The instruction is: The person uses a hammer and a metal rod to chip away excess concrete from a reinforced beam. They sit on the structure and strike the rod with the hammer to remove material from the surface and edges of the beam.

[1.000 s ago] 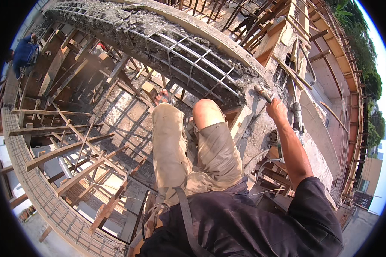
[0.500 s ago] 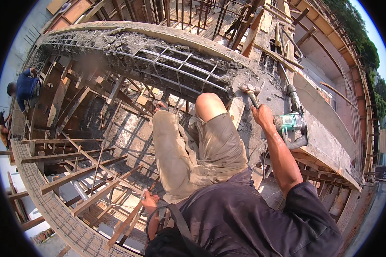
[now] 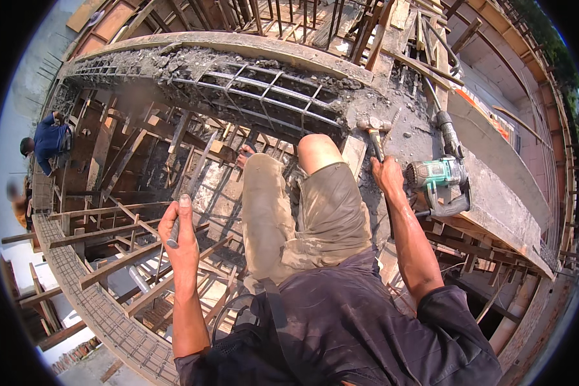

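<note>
My right hand [image 3: 387, 175] is closed around the handle of a hammer [image 3: 374, 124]. The hammer's steel head lies over the broken concrete at the beam's right end. My left hand [image 3: 181, 230] is raised over the open framework, fingers closed on a steel chisel [image 3: 203, 158]. The chisel's rounded butt end shows below the fingers, and its shaft points up and away. Just right of my right hand, a green demolition hammer [image 3: 436, 172] rests on the concrete, its bit end pointing away from me.
Ahead runs a chipped concrete beam [image 3: 238, 45] with its rebar cage [image 3: 270, 93] exposed. Timber props [image 3: 119, 260] fill a deep opening on the left. A curved rebar strip [image 3: 90, 309] borders it. Two people work at far left, one in a blue shirt [image 3: 50, 143].
My left hand has risen from beside my hip to the front left, and the chisel now shows in it. My right hand still holds the hammer, shifted slightly.
</note>
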A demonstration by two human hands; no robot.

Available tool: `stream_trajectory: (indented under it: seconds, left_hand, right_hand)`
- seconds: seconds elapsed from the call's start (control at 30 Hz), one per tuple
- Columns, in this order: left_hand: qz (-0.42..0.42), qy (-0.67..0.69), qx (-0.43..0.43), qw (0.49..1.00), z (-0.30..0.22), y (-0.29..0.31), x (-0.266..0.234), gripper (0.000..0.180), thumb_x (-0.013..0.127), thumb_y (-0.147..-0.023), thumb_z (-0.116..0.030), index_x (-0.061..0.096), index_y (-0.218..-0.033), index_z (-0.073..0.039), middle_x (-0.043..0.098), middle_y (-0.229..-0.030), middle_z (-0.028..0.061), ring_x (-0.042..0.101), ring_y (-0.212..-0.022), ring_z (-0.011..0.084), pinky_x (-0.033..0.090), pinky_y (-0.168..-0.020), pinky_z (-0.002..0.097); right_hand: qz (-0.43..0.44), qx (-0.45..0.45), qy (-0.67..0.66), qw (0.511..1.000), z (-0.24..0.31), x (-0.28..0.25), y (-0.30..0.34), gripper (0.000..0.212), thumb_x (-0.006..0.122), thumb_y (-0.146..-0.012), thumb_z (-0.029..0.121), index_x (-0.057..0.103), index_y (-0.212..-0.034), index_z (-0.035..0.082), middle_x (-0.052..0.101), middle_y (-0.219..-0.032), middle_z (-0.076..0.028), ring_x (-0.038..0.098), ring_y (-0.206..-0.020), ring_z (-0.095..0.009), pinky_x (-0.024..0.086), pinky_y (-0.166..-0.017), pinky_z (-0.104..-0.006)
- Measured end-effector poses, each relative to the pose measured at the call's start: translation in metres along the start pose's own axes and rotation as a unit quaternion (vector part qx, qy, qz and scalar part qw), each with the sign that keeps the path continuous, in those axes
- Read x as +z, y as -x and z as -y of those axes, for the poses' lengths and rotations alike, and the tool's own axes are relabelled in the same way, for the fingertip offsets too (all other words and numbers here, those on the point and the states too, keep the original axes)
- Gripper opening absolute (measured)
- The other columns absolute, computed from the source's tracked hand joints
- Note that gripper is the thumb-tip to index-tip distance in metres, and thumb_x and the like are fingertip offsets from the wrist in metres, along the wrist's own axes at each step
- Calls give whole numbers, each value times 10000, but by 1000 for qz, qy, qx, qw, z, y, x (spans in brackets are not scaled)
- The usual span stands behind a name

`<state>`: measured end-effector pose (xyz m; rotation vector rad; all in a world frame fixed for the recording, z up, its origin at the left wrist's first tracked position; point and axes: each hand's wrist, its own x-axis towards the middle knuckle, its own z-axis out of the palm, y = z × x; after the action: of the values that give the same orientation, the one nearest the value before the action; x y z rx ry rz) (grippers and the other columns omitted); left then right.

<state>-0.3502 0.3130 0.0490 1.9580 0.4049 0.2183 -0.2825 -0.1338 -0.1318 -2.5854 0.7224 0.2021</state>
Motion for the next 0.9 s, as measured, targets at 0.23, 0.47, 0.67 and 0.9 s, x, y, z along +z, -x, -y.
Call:
stream_trajectory:
  seconds: [0.23, 0.47, 0.67, 0.9]
  left_hand:
    - [14, 122, 76, 990, -93, -32, 56, 556, 507, -1012, -506, 389, -629, -121, 314, -598, -52, 285, -535, 73, 241, -493, 270]
    - [124, 97, 158, 975, -140, -59, 127, 533, 574, -1008, -409, 535, -626, -39, 352, -555, -54, 305, -528, 54, 227, -471, 275]
    - [118, 24, 282, 952, -163, -87, 160, 502, 565, -1018, -372, 602, -698, 13, 383, -520, -26, 336, -513, 66, 275, -449, 299]
    - [117, -16, 315, 942, -150, -131, 203, 522, 562, -1009, -378, 583, -678, 25, 399, -505, 85, 368, -508, 163, 365, -504, 380]
  right_hand:
    - [47, 35, -43, 997, -3, 6, 6, 500, 599, -908, 412, 571, -1138, -31, 656, -1063, -324, 612, -1053, -498, 466, -898, -549]
    - [68, 61, -66, 994, 0, 0, 15, 474, 580, -921, 406, 546, -1159, -3, 650, -1078, -319, 609, -1057, -493, 465, -891, -543]
    - [65, 61, -67, 994, -2, 3, 12, 469, 561, -927, 427, 547, -1130, 5, 646, -1067, -329, 609, -1048, -497, 463, -877, -542]
    - [59, 51, -53, 996, -12, 12, 4, 461, 554, -932, 426, 530, -1087, -8, 649, -1026, -328, 611, -1018, -504, 462, -857, -549]
